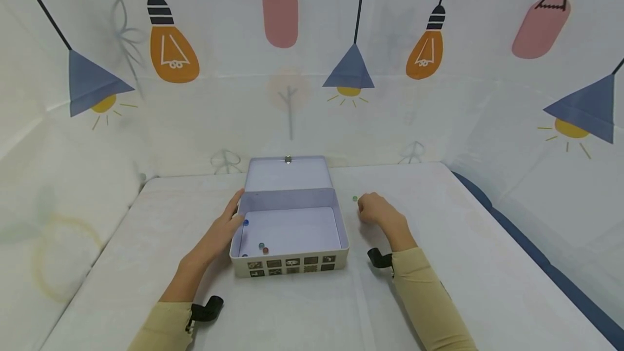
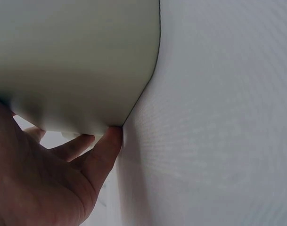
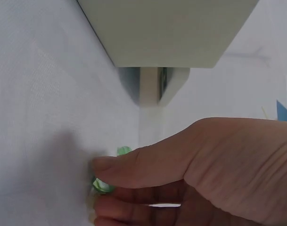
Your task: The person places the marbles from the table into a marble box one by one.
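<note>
An open tin box (image 1: 290, 274) stands in front of me, its hinged lid (image 1: 288, 173) tipped back. Inside lie a blue marble (image 1: 246, 222), a greenish marble (image 1: 261, 245) and a reddish-brown marble (image 1: 265, 250). My left hand (image 1: 221, 233) rests along the box's left side; in the left wrist view its extended fingers (image 2: 104, 153) touch the outer wall near the bottom edge. Right of the box, my right hand (image 1: 382, 214) is low over the table. It pinches a green-and-white marble (image 3: 102, 186) between thumb and fingers. Another green marble (image 1: 355, 198) lies just past the fingertips.
White cloth covers the table (image 1: 302, 313). A pale curtain (image 1: 219, 118) printed with lamps hangs close behind the box lid and along both sides. A blue strip (image 1: 521, 245) runs down the right edge. Black wrist mounts (image 1: 207, 309) stick out from both sleeves.
</note>
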